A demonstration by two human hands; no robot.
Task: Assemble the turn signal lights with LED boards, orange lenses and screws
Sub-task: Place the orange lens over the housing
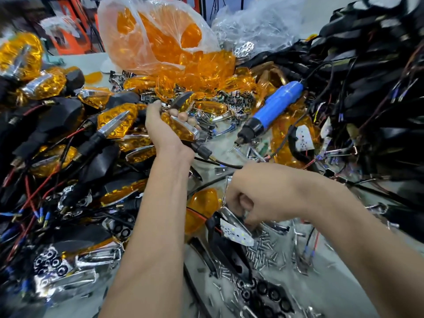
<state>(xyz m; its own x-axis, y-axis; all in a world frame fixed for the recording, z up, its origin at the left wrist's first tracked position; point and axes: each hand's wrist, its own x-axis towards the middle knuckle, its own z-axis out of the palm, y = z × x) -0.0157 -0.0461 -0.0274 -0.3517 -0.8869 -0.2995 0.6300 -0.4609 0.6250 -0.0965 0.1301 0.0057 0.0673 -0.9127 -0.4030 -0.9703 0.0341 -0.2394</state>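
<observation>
My left hand (164, 128) grips an assembled turn signal light (181, 126) with an orange lens and chrome trim, held above the pile; its black stalk and wire trail down toward me. My right hand (243, 203) is low near the table, fingers curled and pinching at a chrome housing piece (229, 215) beside a white LED board (237, 234) with red and black wires. A loose orange lens (202, 208) lies just left of that hand. Small silver screws (261, 253) are scattered under and to the right of the board.
A plastic bag of orange lenses (160, 35) stands at the back. A blue electric screwdriver (273, 109) lies right of centre. Finished lights (110, 121) are heaped on the left, black housings with wires (371, 76) on the right. Black washers (263, 292) lie near me.
</observation>
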